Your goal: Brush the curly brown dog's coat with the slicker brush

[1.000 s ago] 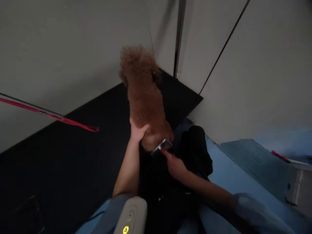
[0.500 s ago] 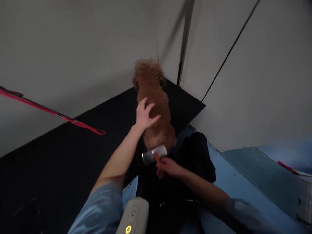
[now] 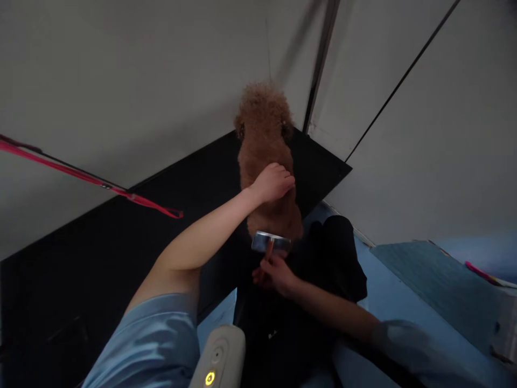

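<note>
A small curly brown dog point(image 3: 264, 137) stands on a black table point(image 3: 133, 237), facing away toward the wall corner. My left hand point(image 3: 273, 182) rests on the dog's back with its fingers curled down into the fur. My right hand point(image 3: 271, 274) is closed around the orange handle of a slicker brush point(image 3: 270, 242), whose metal head sits against the dog's rear end.
A red leash point(image 3: 92, 180) hangs slack across the left, its end over the table. Grey walls close off the corner behind the dog. A black cloth point(image 3: 335, 258) lies at the table's near edge, a blue surface point(image 3: 424, 285) to the right, and a pale device with a lit yellow button point(image 3: 218, 358) below.
My left hand rose from the dog's hindquarters, opened above its back, and now lies curled on the back. The brush stayed at the dog's rear, its head turning level.
</note>
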A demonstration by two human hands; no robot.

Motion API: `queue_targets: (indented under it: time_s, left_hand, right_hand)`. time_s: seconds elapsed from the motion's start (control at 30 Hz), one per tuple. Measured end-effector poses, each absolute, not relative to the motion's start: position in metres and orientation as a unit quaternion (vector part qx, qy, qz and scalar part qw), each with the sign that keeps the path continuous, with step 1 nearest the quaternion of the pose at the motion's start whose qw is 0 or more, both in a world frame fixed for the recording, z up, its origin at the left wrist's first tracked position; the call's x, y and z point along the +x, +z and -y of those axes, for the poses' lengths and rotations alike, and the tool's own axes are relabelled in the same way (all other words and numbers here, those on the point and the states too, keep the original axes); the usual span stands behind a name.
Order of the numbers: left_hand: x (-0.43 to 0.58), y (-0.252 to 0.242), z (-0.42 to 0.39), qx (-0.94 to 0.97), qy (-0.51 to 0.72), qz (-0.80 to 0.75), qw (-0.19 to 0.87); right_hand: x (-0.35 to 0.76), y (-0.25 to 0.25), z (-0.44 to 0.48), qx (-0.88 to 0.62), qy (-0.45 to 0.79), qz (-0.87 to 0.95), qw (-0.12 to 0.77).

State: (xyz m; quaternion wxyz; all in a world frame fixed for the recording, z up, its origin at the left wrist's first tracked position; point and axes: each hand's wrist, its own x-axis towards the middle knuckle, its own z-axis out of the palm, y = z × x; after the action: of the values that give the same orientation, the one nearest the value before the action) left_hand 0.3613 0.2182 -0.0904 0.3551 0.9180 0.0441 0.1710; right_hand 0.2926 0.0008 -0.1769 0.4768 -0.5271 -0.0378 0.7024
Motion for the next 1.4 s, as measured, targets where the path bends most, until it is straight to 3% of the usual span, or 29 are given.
queue_targets:
  time_s: [0.1,0.23,0.37,0.43,0.53,0.7,0.83,0.9,1.03,1.2,1.33,1.4]
  left_hand:
    - [0.368,-0.094,-0.217,0.933,0.184,-0.052,0.305]
    - [0.372,-0.096,-0.212,0.939,0.186,-0.049,0.284]
    - [0.369,-0.096,-0.211,0.898,0.227,-0.045,0.374]
    - [0.368,-0.096,-0.213,0.904,0.225,-0.037,0.362]
    - [0.368,-0.096,-0.216,0.944,0.19,-0.023,0.269]
    - [0.371,-0.09,-0.216,0.982,0.144,-0.028,0.118]
    - [0.374,-0.079,-0.219,0.995,0.084,-0.036,-0.028]
    - [0.373,-0.077,-0.225,0.994,0.087,-0.032,-0.066]
    - [0.365,-0.08,-0.243,0.991,0.126,-0.013,-0.041]
    - [0.356,-0.083,-0.256,0.981,0.191,-0.027,-0.003]
    - [0.354,-0.084,-0.254,0.982,0.187,-0.01,-0.021]
    - [0.353,-0.084,-0.251,0.98,0.193,-0.009,-0.046]
  right_hand:
    - [0.289,-0.177,-0.001,-0.481,0.752,0.037,0.45]
    - [0.293,-0.174,-0.009,-0.505,0.657,0.079,0.554]
    - [0.292,-0.172,-0.009,-0.456,0.771,0.026,0.443]
    - [0.295,-0.17,-0.013,-0.431,0.77,0.046,0.468]
    - [0.298,-0.17,-0.017,-0.465,0.683,0.078,0.558]
    - [0.293,-0.174,-0.01,-0.423,0.794,-0.015,0.436]
    - [0.308,-0.169,-0.024,-0.443,0.708,0.066,0.546]
    - [0.308,-0.177,-0.023,-0.486,0.678,0.062,0.548]
    - [0.286,-0.198,0.002,-0.456,0.785,-0.022,0.418]
    - [0.284,-0.196,0.005,-0.463,0.714,0.026,0.525]
    - [0.286,-0.194,0.005,-0.445,0.782,-0.012,0.436]
    - [0.287,-0.195,0.006,-0.423,0.78,0.007,0.462]
